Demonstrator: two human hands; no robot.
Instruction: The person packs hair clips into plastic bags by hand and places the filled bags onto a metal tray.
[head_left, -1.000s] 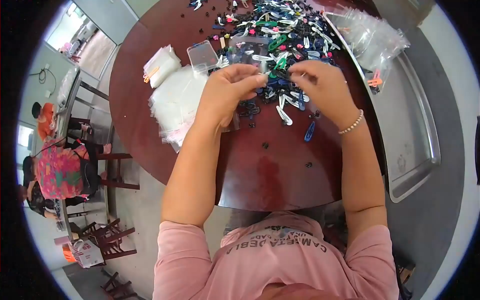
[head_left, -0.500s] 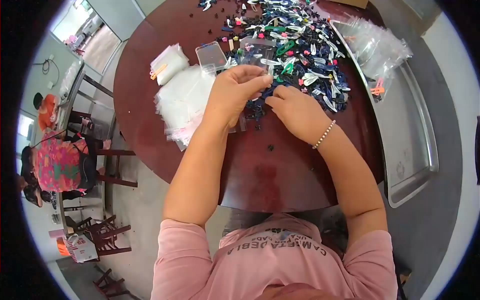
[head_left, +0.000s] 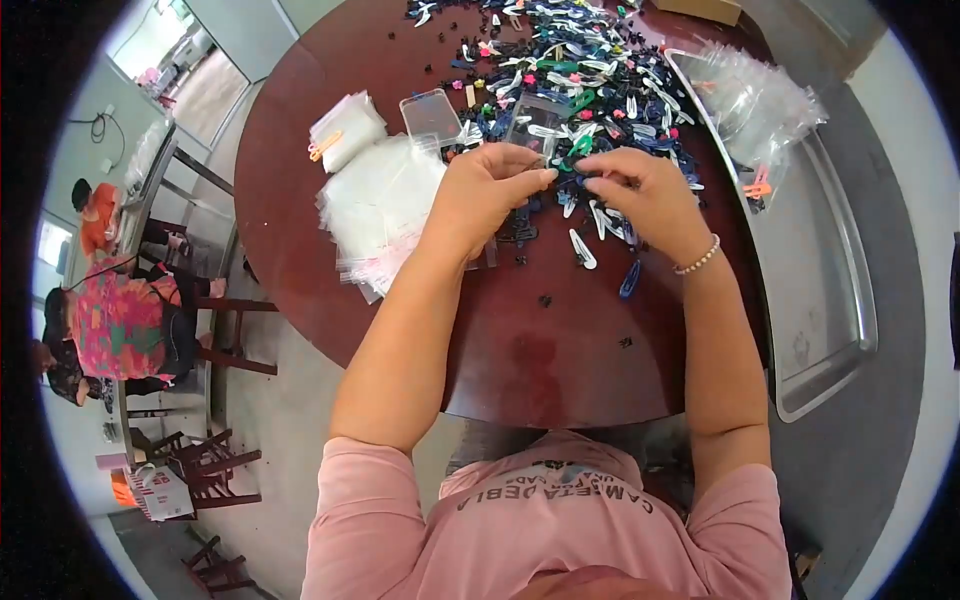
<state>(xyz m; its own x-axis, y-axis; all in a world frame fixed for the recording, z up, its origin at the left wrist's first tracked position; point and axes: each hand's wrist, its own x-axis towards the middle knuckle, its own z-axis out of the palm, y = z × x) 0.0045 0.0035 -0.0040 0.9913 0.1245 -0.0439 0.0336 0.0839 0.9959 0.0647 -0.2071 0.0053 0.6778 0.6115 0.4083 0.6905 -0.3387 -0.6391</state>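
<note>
My left hand (head_left: 492, 188) is closed at the front edge of a pile of hair clips (head_left: 625, 105), thumb and forefinger pinched together; what they hold is too small to make out. Close beside it, my right hand (head_left: 655, 195) hovers over the same pile with curled fingers. Something small and dark shows at its fingertips, but I cannot tell what. A white snap clip (head_left: 582, 250) and a dark blue snap clip (head_left: 629, 280) lie on the table below the right hand. Past my fingers stands a clear plastic box (head_left: 530, 118), partly among the clips.
Left of my hands, clear plastic bags (head_left: 375, 205) lie stacked on the round table (head_left: 300, 250), beside an open clear box (head_left: 430, 112). A metal tray (head_left: 815, 290) with filled bags (head_left: 755, 100) is on the right. Other people (head_left: 120, 320) sit at the far left.
My right hand has moved right, away from the left hand. White and dark blue snap clips now show on the table beneath it, spread toward me. The left hand stays pinched.
</note>
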